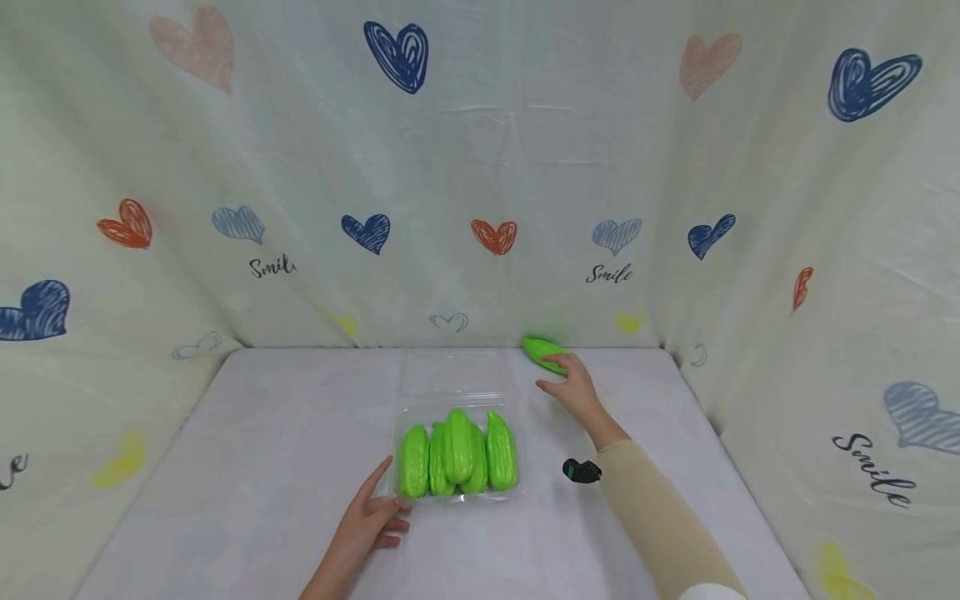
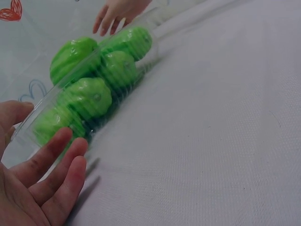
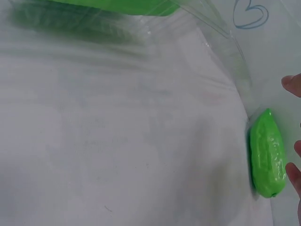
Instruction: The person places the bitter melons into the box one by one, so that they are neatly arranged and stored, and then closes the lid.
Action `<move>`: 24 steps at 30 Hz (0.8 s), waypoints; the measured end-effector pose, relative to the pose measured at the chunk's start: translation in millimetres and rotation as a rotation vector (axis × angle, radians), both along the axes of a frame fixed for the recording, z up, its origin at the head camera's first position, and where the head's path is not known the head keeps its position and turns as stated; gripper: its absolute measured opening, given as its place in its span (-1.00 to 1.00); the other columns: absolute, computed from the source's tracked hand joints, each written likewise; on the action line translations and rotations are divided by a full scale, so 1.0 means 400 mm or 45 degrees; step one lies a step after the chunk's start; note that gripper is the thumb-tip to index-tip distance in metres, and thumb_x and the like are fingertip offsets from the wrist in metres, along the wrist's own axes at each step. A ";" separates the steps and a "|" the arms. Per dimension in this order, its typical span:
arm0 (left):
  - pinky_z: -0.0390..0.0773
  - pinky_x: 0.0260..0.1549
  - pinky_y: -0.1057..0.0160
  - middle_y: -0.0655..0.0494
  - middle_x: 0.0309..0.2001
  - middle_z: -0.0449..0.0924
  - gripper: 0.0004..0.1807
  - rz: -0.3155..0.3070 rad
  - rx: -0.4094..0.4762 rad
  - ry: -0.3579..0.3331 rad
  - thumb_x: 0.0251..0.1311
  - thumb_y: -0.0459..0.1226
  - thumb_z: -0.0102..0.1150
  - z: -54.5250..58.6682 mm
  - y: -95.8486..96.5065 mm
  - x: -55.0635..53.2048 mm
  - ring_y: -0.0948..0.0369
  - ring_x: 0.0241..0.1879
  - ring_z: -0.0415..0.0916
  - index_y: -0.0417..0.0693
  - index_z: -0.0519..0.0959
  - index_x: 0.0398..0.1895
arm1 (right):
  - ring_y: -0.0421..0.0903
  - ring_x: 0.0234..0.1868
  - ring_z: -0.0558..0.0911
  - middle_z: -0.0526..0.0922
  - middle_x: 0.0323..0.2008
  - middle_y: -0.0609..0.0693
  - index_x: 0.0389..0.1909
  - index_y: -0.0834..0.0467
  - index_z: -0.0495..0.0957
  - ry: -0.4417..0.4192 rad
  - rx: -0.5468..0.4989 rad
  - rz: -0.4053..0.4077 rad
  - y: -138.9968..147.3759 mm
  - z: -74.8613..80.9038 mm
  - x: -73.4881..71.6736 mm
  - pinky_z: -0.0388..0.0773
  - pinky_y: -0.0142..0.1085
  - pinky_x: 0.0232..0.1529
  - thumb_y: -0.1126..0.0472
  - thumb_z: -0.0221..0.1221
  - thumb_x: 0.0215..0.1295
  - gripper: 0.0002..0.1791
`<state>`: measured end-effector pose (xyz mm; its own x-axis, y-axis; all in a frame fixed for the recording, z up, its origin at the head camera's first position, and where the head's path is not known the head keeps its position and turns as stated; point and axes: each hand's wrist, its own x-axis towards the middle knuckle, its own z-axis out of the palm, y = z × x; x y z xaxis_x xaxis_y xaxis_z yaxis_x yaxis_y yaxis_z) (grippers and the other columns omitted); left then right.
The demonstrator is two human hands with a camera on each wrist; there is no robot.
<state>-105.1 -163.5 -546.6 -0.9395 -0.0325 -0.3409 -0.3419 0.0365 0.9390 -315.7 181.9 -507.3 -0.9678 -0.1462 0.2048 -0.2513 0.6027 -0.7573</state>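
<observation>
A clear plastic clamshell box (image 1: 457,497) lies with its lid folded back, holding several glossy green ridged gourds (image 1: 414,462). At the box's front left corner is my left hand (image 1: 367,521), its thumb and fingers spread; in the left wrist view its fingers (image 2: 70,183) lie along the box's near side. A single green gourd (image 1: 542,350) rests at the table's back edge, against the curtain. My right hand (image 1: 573,387) reaches over to that gourd, fingers and thumb apart; the right wrist view shows the fingertips (image 3: 292,172) just beside the gourd (image 3: 268,155), not closed around it.
The open lid (image 1: 453,372) extends from the box toward the back edge of the white table (image 1: 292,433). A curtain (image 1: 480,158) printed with hearts surrounds the table at the back and sides. A small black device (image 1: 582,471) sits at the right wrist.
</observation>
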 end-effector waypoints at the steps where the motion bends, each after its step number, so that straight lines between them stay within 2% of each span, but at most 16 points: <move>1: 0.65 -0.43 0.08 -0.06 -0.26 0.67 -0.17 -0.004 0.001 0.002 0.28 -0.23 0.19 0.000 0.000 0.000 0.01 -0.35 0.66 0.03 0.00 0.54 | 0.22 0.23 0.37 0.45 0.14 0.26 0.14 0.33 0.52 -0.010 0.007 -0.006 0.003 -0.002 -0.004 0.28 0.09 0.25 0.30 0.39 0.10 -0.45; 13: 0.64 -0.43 0.09 -0.07 -0.24 0.67 -0.20 -0.017 0.005 0.015 0.31 -0.24 0.17 -0.004 -0.004 -0.003 0.02 -0.33 0.66 0.06 0.02 0.54 | 0.24 0.23 0.37 0.47 0.14 0.28 0.11 0.31 0.55 -0.002 0.139 -0.065 0.032 -0.045 -0.072 0.23 0.07 0.29 0.22 0.39 0.11 -0.47; 24: 0.65 -0.43 0.09 -0.08 -0.24 0.67 -0.20 -0.022 -0.016 0.011 0.32 -0.25 0.16 0.004 -0.005 -0.002 0.03 -0.34 0.66 0.00 0.00 0.54 | 0.30 0.28 0.27 0.37 0.25 0.28 0.12 0.25 0.56 -0.062 0.222 -0.125 0.039 -0.041 -0.110 0.17 0.14 0.28 0.14 0.40 0.11 -0.46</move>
<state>-105.8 -165.6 -545.1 -0.9429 -0.0202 -0.3325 -0.3331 0.0538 0.9414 -359.8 197.6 -523.5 -0.9872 -0.0801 0.1376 -0.1510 0.7453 -0.6494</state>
